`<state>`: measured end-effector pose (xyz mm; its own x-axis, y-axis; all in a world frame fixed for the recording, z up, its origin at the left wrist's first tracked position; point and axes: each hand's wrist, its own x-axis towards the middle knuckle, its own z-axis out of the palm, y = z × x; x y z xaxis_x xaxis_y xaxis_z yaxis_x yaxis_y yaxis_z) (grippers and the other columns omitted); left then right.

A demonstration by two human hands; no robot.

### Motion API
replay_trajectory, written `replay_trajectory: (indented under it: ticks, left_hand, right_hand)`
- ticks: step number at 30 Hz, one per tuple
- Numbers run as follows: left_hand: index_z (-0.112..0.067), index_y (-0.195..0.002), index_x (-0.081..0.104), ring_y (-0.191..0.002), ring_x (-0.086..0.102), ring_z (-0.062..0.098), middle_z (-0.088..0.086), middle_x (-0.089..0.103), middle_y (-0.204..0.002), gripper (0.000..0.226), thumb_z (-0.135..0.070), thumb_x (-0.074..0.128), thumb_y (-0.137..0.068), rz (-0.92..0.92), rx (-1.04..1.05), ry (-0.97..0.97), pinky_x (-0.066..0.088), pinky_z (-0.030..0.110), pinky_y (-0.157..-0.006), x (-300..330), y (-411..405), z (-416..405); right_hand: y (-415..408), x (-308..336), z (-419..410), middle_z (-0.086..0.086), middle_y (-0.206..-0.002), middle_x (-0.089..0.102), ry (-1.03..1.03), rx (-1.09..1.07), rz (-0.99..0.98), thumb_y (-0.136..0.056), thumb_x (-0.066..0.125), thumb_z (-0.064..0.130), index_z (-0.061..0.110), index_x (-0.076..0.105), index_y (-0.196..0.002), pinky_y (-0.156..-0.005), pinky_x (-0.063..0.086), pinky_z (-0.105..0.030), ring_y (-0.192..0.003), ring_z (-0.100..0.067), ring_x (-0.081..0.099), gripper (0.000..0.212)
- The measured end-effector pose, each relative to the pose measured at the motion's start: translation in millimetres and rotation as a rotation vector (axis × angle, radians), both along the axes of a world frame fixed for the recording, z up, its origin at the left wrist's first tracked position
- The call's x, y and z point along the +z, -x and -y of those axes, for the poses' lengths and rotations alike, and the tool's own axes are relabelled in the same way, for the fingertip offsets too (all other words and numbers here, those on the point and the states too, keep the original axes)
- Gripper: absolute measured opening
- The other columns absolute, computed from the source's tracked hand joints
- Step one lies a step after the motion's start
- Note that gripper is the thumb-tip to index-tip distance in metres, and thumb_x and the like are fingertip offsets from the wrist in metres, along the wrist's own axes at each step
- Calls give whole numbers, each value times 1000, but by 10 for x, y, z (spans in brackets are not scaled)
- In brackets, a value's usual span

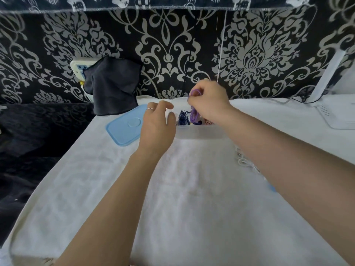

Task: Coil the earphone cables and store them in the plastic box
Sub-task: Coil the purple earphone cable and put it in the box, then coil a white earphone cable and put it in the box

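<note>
Head view, looking down over a desk [192, 198] draped in a thick white terry cloth, soft and slightly nubbly, which fills most of the frame. Behind it hangs a black fabric backdrop [249, 45] with a silver damask print, and a dark cloth [111, 87] is draped over a white socket block at the far left edge.

Toward the back of the desk sits the plastic box [199, 132], translucent and frosted, rectangular with rounded corners. Its pale blue lid [124, 126], smooth with a round embossed disc, lies flat just beside it on the left, so the box stands open.

The left hand [157, 125] rests against the box's left end, fingers loosely curled at its rim; it seems to be steadying it. The right hand [207, 100] hovers over the box, fingertips pinching a coiled purple earphone cable [194, 110], thin and rubbery, whose loops hang down into the opening. A dark blue cable bundle [183, 117] already lies inside, with something red and white beside it.

A white earphone cable [243, 160] lies loose on the cloth, partly hidden by the right forearm.

The step in hand looks like storing the purple coil. Next it likely needs lowering and releasing gently so the loops stay together; the white cable then remains to be coiled.
</note>
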<state>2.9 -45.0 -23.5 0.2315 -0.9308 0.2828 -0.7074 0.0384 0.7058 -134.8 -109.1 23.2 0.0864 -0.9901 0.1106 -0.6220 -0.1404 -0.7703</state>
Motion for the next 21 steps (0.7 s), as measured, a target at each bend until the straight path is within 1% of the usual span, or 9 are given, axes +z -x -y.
replay_trajectory:
  ticks: [4,7,9,10,12,14,16,19,21]
  left_hand:
    - [-9,-126,63,-105,55,23,4,50,-117,33,-8,39,-104,31,5,-87,38,25,-85,-21,-40,95]
    - [-7,-127,62,-104,54,22,8,55,-123,34,-4,41,-100,52,22,-108,38,24,-82,-35,-37,114]
    - [-7,-127,61,-97,52,18,8,56,-126,33,-4,45,-98,67,34,-114,37,25,-80,-31,-32,121]
    - [-6,-126,61,-95,51,18,9,56,-126,32,-4,46,-98,77,33,-112,37,25,-79,-27,-25,117]
    - [-6,-127,59,-95,53,20,9,55,-126,32,-5,48,-97,99,30,-114,38,27,-78,-20,-1,100]
    - [-6,-129,57,-100,56,25,11,54,-127,33,-6,50,-97,123,34,-108,40,29,-80,-3,17,82]
    - [-5,-126,56,-102,55,31,14,53,-125,31,-7,52,-95,167,54,-64,41,34,-80,21,51,44]
    - [-4,-112,55,-95,50,32,14,51,-116,21,-6,53,-91,244,105,56,39,39,-73,99,126,-24]
    - [-5,-104,54,-87,47,28,11,51,-107,14,-4,54,-90,257,55,145,37,38,-67,149,220,-84]
  right_hand:
    - [-192,-181,251,-9,-106,71,-146,26,-202,-91,59,11,9,70,-100,-71,48,-29,-95,-26,65,15]
    - [-327,-199,232,-19,-98,71,-197,179,-217,-92,51,10,0,70,-100,-70,51,-36,-78,-27,59,24]
    - [-384,-190,180,-21,-91,66,-227,255,-276,-88,44,1,-2,67,-95,-66,45,-36,-78,-26,53,24]
    - [-390,-167,153,-20,-94,66,-250,279,-304,-87,43,-1,-1,67,-98,-67,43,-32,-81,-26,54,26]
    - [-367,-81,113,-17,-116,65,-281,314,-332,-89,43,-2,3,65,-119,-74,46,-31,-94,-28,58,37]
    - [-310,11,95,-11,-129,58,-291,301,-277,-91,42,-2,9,52,-140,-71,48,-29,-103,-27,57,51]
    - [-170,91,59,-7,-139,52,-264,241,-180,-90,39,-2,20,42,-150,-63,45,-25,-100,-22,55,64]
    - [219,191,-28,-6,-139,55,-138,98,-93,-90,40,1,24,50,-144,-70,52,-28,-96,-18,62,59]
    - [548,216,-116,-3,-126,63,-44,-15,-3,-92,46,3,20,61,-131,-88,56,-37,-103,-19,64,45]
